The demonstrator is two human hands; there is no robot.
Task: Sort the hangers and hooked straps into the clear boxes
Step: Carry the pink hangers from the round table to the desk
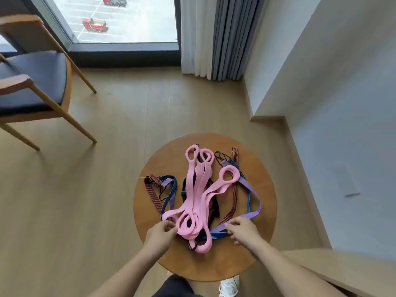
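The round table [216, 263] carries pink looped straps [196, 196] heaped at its centre, with the purple strap [254, 195] right of them. At its near edge my left hand [159, 234] pinches the pink looped straps and my right hand [242, 231] pinches the purple strap.

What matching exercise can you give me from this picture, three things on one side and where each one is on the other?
Things:
1 pink straps
2 purple strap
3 chair

Places:
A on the floor at the left
B middle of the round table
C right part of the table, at the right hand

Pairs: 1-B, 2-C, 3-A
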